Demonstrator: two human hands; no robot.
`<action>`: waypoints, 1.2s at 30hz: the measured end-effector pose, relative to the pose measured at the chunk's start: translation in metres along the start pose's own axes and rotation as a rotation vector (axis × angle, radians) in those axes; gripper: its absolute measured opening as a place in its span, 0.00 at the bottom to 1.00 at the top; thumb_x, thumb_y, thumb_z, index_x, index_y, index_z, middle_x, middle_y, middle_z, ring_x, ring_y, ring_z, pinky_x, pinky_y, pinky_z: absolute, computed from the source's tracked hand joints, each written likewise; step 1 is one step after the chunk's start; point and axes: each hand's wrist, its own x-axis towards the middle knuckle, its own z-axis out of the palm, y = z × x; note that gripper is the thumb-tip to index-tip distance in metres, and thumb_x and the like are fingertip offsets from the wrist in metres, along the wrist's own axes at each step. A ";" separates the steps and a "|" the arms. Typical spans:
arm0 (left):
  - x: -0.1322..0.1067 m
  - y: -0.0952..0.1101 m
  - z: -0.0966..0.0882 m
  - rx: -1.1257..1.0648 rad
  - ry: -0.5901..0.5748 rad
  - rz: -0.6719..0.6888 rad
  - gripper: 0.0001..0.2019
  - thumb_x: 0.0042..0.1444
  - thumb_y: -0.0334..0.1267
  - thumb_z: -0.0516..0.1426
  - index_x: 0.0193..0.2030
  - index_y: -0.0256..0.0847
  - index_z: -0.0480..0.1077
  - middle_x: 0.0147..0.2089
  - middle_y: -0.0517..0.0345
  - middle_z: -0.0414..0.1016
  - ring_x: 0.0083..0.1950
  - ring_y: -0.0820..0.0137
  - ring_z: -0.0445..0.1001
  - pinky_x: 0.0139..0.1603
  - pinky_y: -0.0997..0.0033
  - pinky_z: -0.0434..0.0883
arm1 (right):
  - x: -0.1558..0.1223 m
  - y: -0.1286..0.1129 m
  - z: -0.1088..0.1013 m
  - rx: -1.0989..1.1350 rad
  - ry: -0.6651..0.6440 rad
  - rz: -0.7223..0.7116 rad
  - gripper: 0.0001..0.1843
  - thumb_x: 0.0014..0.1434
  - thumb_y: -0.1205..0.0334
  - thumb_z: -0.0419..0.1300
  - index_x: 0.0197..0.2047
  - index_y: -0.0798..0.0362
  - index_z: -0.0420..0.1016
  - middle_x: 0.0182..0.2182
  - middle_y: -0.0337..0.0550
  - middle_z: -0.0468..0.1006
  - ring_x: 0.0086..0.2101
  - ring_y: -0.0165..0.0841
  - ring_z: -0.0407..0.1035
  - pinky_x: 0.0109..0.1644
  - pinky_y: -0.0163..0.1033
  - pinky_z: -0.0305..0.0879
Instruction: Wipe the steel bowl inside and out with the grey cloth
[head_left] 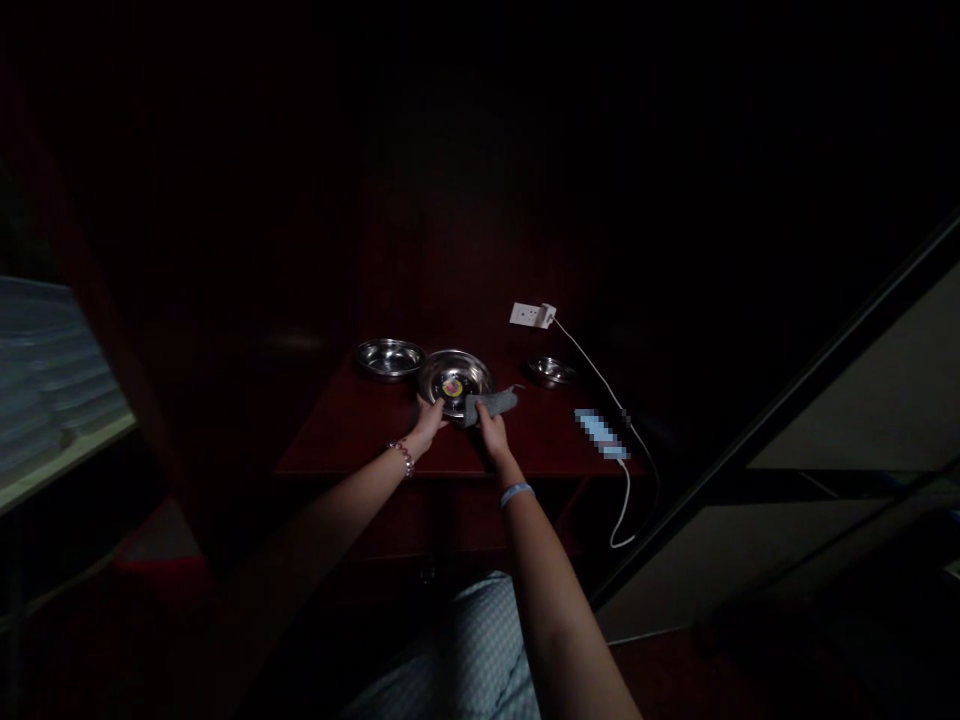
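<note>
A round steel plate (455,368) with a small coloured sticker in its middle stands tilted on the dark red table (352,440). My left hand (429,418) grips the plate's near left rim, fingers closed on it. My right hand (489,424) is closed on a grey cloth (496,404), which lies against the plate's lower right rim. A beaded bracelet sits on my left wrist and a light blue band on my right wrist.
A second steel plate (388,357) lies left of the held one, and a smaller steel dish (550,371) lies to the right. A white power strip (531,315) with a white cable (626,480) and a phone-like thing (601,435) sit at the right. The room is dark.
</note>
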 end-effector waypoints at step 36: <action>0.010 -0.022 0.008 0.406 0.232 0.238 0.22 0.60 0.36 0.50 0.61 0.34 0.64 0.59 0.38 0.72 0.59 0.55 0.72 0.60 0.58 0.65 | -0.019 0.007 -0.006 -0.344 0.142 -0.106 0.23 0.62 0.48 0.54 0.39 0.61 0.80 0.39 0.57 0.82 0.41 0.39 0.76 0.48 0.38 0.67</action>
